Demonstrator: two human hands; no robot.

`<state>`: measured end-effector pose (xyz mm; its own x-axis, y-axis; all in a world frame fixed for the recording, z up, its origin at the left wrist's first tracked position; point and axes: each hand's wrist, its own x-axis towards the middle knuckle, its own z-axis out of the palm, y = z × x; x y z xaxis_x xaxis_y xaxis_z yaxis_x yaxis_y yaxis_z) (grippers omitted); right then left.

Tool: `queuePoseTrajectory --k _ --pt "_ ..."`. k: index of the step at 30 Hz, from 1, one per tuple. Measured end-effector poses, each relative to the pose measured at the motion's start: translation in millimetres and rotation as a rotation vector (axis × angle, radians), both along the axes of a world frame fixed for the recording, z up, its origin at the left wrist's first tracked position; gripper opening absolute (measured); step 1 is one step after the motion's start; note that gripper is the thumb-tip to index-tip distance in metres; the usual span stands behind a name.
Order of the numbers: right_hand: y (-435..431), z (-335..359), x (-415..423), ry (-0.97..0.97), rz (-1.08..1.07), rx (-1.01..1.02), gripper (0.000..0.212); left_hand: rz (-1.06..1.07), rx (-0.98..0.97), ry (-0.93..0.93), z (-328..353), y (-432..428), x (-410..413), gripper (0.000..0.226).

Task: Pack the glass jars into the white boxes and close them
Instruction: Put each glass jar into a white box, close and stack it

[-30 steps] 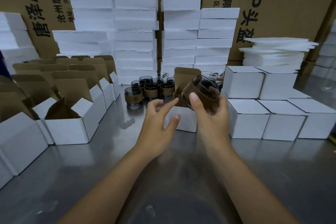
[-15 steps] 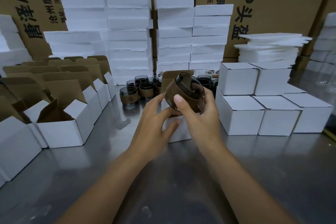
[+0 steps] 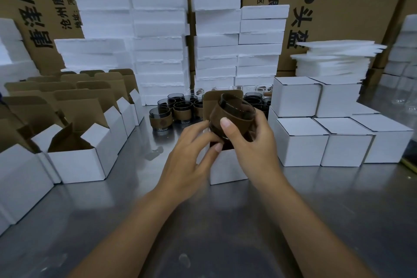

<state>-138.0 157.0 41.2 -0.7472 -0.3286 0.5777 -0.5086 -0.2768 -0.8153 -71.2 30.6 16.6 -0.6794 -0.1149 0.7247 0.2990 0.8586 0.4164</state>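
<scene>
- Holding the jar (image 3: 232,115) tilted just above the open box (image 3: 228,167), I had the right hand (image 3: 250,142) wrapped around its brown sleeve, thumb across the front.
- The left hand (image 3: 191,153) reached in from the left of that box, fingertips against the jar's lower edge. I could not tell whether they pinched it or only steadied it.
- The jar was not yet inside. Its base pointed down toward the box mouth and its rim faced away from me.
- First risk: the jar was canted, so I judged its base could catch the box's front wall and shove the light box along the metal table (image 3: 112,210).
- Second risk: the box's raised brown flap stood right behind the jar, and a bump could fold it in under the glass.
- Third risk: the other jars (image 3: 178,108) stood close behind the box and the closed boxes (image 3: 300,140) just to its right, so a slip could knock glass on glass.
</scene>
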Motion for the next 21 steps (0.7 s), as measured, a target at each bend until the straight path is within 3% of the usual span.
queuePoseTrajectory --k 3,7,10,14,21 --pt "0.8 0.6 -1.9 0.001 -0.034 -0.007 0.030 0.002 0.034 0.035 0.5 1.5 0.2 0.014" --pt "2.7 -0.3 -2.7 0.059 -0.128 0.095 0.059 -0.042 0.230 0.076 3.3 6.2 0.7 0.041" --pt "6.5 -0.2 -1.3 0.149 -0.159 0.190 0.074 -0.073 0.335 0.088 3.0 6.0 0.1 0.042" --pt "8.7 -0.4 0.2 0.359 -0.213 0.366 0.050 -0.090 0.399 0.086 2.4 4.6 -0.5 0.038" --pt "8.1 -1.1 -1.7 0.354 -0.158 0.427 0.030 -0.073 0.379 0.036 0.1 -0.2 0.7 0.040"
